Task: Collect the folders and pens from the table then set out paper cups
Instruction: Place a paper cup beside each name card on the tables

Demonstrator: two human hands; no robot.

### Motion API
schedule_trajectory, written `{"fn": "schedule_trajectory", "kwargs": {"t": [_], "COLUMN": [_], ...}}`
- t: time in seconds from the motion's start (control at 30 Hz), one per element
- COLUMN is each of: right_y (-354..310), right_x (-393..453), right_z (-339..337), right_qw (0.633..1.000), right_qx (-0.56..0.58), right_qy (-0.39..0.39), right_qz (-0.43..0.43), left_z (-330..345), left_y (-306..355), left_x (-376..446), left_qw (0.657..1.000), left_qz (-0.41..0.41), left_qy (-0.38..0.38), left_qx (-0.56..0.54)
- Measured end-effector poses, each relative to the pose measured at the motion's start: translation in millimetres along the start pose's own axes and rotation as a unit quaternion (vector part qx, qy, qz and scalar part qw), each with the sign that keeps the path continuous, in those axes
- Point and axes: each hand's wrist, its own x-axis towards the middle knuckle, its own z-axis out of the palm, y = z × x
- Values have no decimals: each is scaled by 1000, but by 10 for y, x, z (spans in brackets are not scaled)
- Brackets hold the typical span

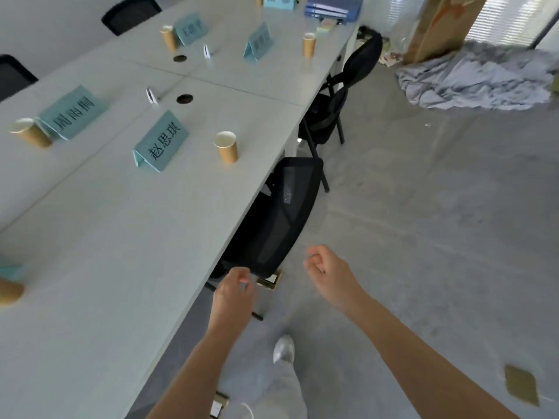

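Note:
Several brown paper cups stand on the long white table (115, 237): one (227, 146) near the right edge, one (30, 133) at the left, two further back (309, 45) (168, 37), and part of one (9, 291) at the left border. A stack of blue folders (332, 7) lies at the table's far end. My left hand (233, 290) hovers beside the table edge, fingers loosely curled, holding nothing. My right hand (325, 269) floats over the floor, fingers half curled, empty. No pens are visible.
Teal name cards (161, 143) (71, 111) (258, 40) stand by the cups. A black mesh chair (281, 213) is tucked under the table just ahead of my hands; another chair (348, 86) is further on. Crumpled grey cloth (478, 80) and cardboard (438, 25) lie on the floor at right.

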Motion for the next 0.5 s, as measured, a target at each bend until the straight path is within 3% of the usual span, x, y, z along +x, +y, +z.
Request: {"fn": "schedule_trajectory", "kwargs": {"t": [0.2, 0.5], "right_y": [-393, -905], "right_x": [1152, 2739], "right_z": [-245, -411], "right_qw": [996, 982], "right_qx": [-47, -78], "right_qy": [-57, -150], "right_qz": [-46, -88], "left_z": [208, 234], "left_y": [352, 870], "left_x": [953, 2166], "left_qw": [995, 990], "left_qz": [-65, -105], "left_qy": [51, 95], "left_qx": [-54, -28]}}
